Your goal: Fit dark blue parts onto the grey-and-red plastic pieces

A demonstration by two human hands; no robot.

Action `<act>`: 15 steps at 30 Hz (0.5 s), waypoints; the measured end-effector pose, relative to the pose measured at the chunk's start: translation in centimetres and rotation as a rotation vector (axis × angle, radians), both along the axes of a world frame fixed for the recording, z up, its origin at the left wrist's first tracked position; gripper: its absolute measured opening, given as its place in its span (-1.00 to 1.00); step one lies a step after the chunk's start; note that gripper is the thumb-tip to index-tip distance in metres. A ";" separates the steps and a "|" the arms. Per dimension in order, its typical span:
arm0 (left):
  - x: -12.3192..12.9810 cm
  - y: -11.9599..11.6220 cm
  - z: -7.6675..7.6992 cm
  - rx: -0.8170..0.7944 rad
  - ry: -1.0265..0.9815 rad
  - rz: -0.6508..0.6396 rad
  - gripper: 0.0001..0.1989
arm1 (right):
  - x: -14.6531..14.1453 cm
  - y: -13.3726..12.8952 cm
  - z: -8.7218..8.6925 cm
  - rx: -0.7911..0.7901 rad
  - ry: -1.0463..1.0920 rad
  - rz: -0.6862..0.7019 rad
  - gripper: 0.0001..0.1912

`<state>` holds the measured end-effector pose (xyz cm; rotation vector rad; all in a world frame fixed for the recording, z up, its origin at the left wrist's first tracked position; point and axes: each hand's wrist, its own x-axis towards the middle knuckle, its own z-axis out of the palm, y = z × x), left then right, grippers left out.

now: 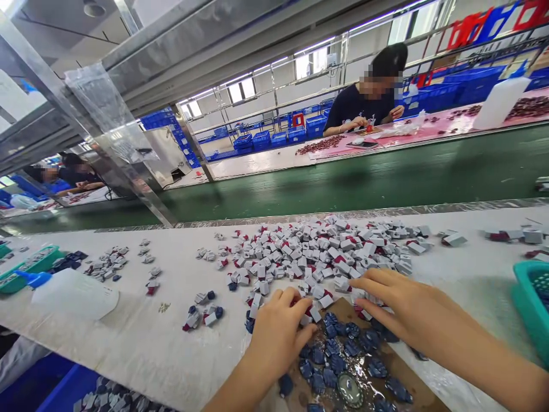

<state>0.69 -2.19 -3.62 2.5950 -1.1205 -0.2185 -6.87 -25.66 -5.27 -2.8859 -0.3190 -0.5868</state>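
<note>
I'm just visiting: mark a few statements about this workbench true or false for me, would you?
1. Both hands, left hand and right hand, rest at the near edge of the pile of small white-and-red parts. True.
2. The dark blue parts lie on a brown board. True.
3. The white squeeze bottle stands upright. False: it lies on its side.
4. The teal basket sits at the left edge. False: at the right.
</note>
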 end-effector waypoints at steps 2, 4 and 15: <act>0.0 -0.2 -0.4 -0.031 0.012 0.021 -0.74 | 1.1 0.0 -0.8 -0.017 0.052 -0.029 -0.76; 0.2 -0.1 -0.5 -0.067 0.035 0.048 -0.76 | 1.6 -0.3 -1.3 -0.033 0.122 -0.047 -0.78; 1.4 1.1 -3.3 -0.230 0.007 -0.027 -0.59 | 0.1 0.7 1.1 -0.004 0.396 -0.136 -0.52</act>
